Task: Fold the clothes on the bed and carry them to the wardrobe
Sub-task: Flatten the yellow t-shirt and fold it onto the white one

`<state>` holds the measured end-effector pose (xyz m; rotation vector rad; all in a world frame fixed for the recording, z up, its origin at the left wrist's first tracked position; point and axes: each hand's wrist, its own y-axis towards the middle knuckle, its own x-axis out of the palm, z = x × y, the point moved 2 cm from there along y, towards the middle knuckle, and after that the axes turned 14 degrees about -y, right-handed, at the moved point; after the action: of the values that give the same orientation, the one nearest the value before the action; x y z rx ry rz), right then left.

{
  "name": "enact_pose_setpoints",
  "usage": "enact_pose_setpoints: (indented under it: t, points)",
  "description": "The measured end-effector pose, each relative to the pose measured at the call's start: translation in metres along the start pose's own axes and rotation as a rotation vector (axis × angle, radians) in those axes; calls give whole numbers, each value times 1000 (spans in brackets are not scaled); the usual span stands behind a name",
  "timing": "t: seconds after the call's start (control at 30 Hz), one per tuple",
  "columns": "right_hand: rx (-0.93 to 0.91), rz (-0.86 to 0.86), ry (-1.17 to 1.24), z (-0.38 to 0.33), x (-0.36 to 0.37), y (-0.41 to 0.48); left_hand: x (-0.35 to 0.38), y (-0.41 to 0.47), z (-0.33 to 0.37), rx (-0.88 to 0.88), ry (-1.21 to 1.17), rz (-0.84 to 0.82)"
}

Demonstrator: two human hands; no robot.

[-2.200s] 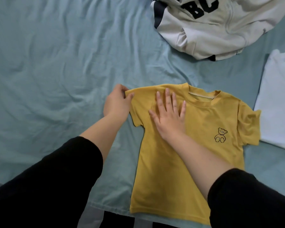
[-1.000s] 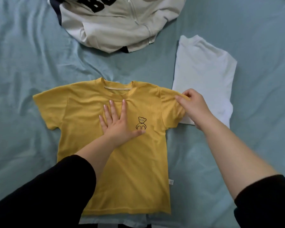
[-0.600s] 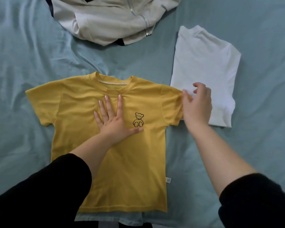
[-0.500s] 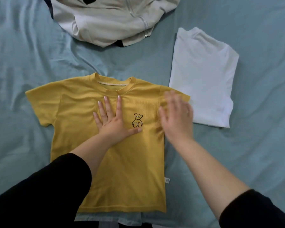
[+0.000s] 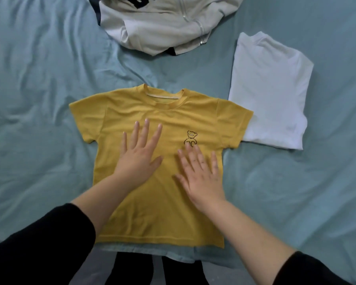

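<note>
Now pressing left hand (image 5: 139, 159) and right hand (image 5: 201, 177) flat, fingers (image 5: 145, 130) straight, onto the yellow T-shirt (image 5: 162, 212) on the bed (image 5: 39, 79), probably smoothing it for folding, with a folded white shirt (image 5: 271, 89) beyond the right fingers.

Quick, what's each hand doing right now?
Left hand: open, fingers straight, lying flat on the yellow cotton T-shirt.
Right hand: open, also flat on it, holding nothing.
</note>
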<state>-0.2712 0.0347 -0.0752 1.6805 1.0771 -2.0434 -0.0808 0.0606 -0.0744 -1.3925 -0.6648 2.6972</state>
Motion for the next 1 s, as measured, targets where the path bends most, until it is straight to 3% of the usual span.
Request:
enact_pose_setpoints:
  t: [0.07,0.17,0.33,0.5,0.67,0.77,0.9,1.0]
  points:
    - [-59,-70,-43,-22,17,-16,16,-37,-20,20,117,-126]
    - [34,-154,-80,-11,43,-32,24,-73,-67,78,292,-276]
    - [240,-142,-67,-18,43,-53,14,-103,-95,13,290,-223]
    - [-80,-119,-94,-70,44,-101,37,-162,-83,223,272,-240]
    - [80,-185,-149,-54,57,-149,31,-185,-111,277,328,-302]
    - [51,-95,-133,-57,49,-157,22,-185,-98,268,306,-303]
    - [-2,74,-111,-59,43,-154,31,-184,-58,472,277,-249]
    - [8,58,-98,-59,46,-141,50,-178,-37,387,271,-315]
